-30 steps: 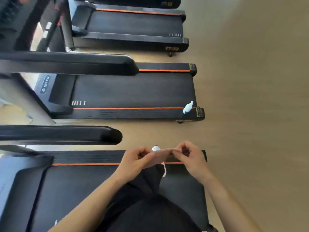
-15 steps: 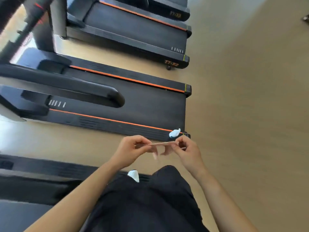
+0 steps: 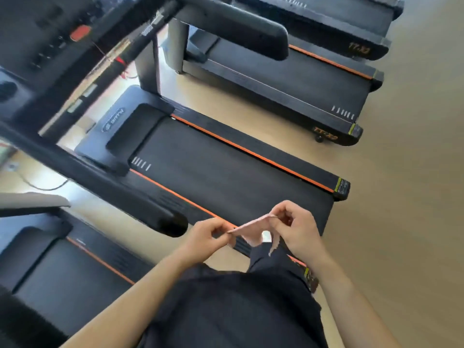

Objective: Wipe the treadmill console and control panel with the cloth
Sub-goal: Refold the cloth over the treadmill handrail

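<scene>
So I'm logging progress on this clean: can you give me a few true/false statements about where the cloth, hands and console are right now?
1. Both hands hold the cloth stretched between them. True: left hand, right hand.
2. The cloth is pressed against the control panel. False: it is held in the air, away from the control panel at upper left.
3. The cloth is blue. False: it looks pinkish.
4. The treadmills have orange stripes along their decks. True.

Gym floor. Row of identical black treadmills (image 3: 226,167) side by side, orange-trimmed decks, padded handrails (image 3: 236,28), a console (image 3: 37,41) with buttons, tan wood-look flooring (image 3: 414,197).
</scene>
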{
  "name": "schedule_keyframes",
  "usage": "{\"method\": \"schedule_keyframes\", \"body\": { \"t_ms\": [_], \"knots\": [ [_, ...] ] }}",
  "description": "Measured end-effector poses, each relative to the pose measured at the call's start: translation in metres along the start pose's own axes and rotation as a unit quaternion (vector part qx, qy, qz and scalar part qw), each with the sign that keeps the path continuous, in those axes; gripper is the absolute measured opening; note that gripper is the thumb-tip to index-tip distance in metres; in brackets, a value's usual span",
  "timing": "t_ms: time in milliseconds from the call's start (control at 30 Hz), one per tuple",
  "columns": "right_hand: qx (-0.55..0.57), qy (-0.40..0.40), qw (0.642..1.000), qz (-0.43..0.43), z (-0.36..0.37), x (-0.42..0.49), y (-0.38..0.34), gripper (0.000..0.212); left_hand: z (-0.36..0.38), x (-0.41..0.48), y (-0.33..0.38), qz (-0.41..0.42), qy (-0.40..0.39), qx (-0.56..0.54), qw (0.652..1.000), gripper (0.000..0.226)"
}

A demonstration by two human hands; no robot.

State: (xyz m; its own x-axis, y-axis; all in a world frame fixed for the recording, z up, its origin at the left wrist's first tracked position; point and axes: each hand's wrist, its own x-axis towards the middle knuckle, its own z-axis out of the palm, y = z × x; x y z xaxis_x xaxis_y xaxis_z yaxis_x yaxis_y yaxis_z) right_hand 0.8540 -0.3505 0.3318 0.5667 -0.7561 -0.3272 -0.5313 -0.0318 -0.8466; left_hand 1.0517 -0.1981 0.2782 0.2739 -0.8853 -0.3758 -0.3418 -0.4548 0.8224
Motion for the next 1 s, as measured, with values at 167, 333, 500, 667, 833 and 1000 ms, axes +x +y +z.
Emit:
{"method": "schedule_keyframes", "body": {
  "t_ms": [167, 333, 500, 667, 833, 1000],
  "knots": [
    [-0.060, -0.093, 0.993, -0.047, -0.045, 0.100, -0.023, 0.017, -0.012, 0.046, 0.029, -0.068, 0.070, -0.060, 0.993, 0.005],
    [-0.111, -0.151, 0.979, -0.079, -0.051, 0.204, -0.059, 0.013, -0.035, 0.084, 0.040, -0.088, 0.100, 0.003, 0.991, 0.022],
    [-0.133, -0.196, 0.965, -0.109, -0.022, 0.293, -0.103, 0.011, -0.073, 0.131, 0.024, -0.114, 0.192, -0.016, 0.975, 0.011],
    [-0.152, -0.238, 0.952, -0.123, 0.027, 0.382, -0.153, 0.007, -0.129, 0.184, -0.020, -0.153, 0.289, -0.094, 0.940, 0.006],
    [-0.195, -0.303, 0.919, -0.160, 0.074, 0.458, -0.223, 0.010, -0.206, 0.218, -0.034, -0.168, 0.375, -0.234, 0.881, 0.013],
    [-0.202, -0.351, 0.890, -0.210, 0.122, 0.526, -0.298, 0.007, -0.273, 0.235, -0.039, -0.177, 0.484, -0.313, 0.798, 0.022]
  ]
}}
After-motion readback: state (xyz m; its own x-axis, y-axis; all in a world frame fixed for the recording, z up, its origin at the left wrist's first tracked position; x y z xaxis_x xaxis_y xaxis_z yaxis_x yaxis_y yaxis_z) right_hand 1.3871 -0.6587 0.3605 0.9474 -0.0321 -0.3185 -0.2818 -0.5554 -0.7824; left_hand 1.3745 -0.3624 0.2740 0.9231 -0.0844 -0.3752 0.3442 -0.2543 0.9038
